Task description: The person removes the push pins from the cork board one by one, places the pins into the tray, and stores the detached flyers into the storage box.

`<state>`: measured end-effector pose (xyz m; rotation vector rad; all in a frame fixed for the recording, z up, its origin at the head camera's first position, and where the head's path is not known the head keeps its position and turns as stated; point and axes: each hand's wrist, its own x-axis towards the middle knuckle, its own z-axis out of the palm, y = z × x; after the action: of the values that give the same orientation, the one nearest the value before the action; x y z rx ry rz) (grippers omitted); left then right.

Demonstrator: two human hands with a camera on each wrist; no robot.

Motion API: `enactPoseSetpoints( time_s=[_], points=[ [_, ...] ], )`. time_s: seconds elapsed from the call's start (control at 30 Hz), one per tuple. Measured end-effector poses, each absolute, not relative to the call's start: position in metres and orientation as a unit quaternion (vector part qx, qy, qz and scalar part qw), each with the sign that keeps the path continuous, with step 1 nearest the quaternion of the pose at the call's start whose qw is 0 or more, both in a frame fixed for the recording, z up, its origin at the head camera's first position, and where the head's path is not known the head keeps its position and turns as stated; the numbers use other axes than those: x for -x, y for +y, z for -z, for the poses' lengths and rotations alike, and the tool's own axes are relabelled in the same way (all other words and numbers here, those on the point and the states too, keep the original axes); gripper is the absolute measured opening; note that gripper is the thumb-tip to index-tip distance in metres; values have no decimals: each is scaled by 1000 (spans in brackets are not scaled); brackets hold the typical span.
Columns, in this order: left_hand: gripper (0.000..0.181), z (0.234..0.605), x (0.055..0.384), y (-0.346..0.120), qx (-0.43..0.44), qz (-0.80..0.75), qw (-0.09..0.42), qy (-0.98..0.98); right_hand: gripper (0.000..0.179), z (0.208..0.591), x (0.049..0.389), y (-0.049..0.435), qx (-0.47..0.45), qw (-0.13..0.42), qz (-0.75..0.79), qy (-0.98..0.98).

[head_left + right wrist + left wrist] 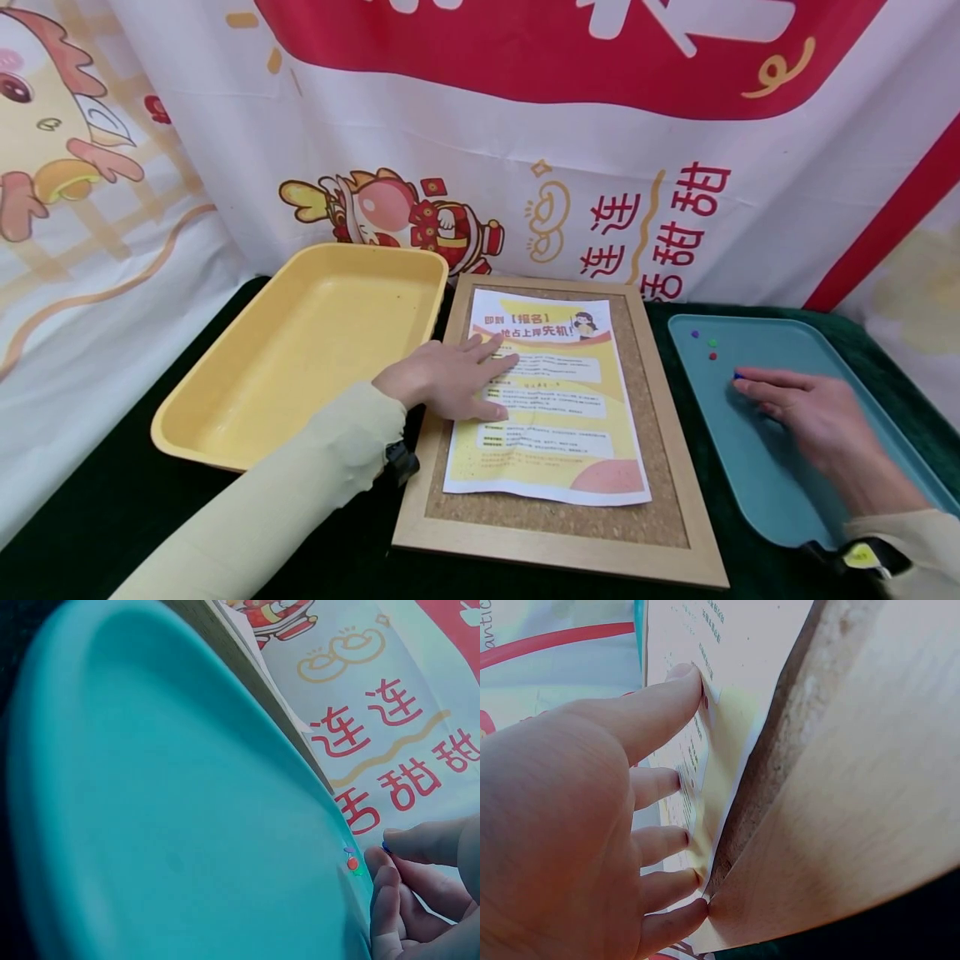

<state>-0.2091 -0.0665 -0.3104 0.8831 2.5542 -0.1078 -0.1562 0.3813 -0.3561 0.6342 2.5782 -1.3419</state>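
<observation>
My left hand [457, 379] lies with its fingers spread on the left side of a printed yellow-and-white sheet [551, 421]. The sheet rests on a wood-framed corkboard [667, 517], slightly askew to the frame. In the left wrist view, fingertips and thumb touch the paper [735, 720] near its edge. Over the teal tray [787, 500], my right hand [813, 417] pinches a small blue push pin [386, 847] between thumb and forefinger. Most of that pin is hidden by the fingertips. Beyond it on the tray are a purple pin [695, 334], a green pin [712, 343] and a red pin [712, 356].
A deep yellow tray [300, 375] stands left of the corkboard, close to its frame, with my left forearm crossing its near right corner. Dark green cloth [82, 517] covers the table. A printed white-and-red banner [465, 125] hangs right behind everything.
</observation>
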Motion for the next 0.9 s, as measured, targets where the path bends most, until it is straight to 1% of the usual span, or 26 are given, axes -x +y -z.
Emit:
enactPoseSetpoints(
  time_s=[0.1,0.27,0.5,0.67,0.9],
  points=[
    [83,310,209,-67,-319,39,217,922,81,356,156,382,-210,92,444,866],
    [83,310,209,-66,-322,41,217,920,75,358,154,384,-189,115,434,873],
    [84,310,209,-64,-325,43,217,919,73,358,153,390,-176,142,460,858],
    [84,310,209,-65,-319,46,218,921,73,355,158,394,-154,173,468,853],
    [84,310,209,-68,-316,41,218,922,69,349,171,398,-130,211,498,831]
  ],
)
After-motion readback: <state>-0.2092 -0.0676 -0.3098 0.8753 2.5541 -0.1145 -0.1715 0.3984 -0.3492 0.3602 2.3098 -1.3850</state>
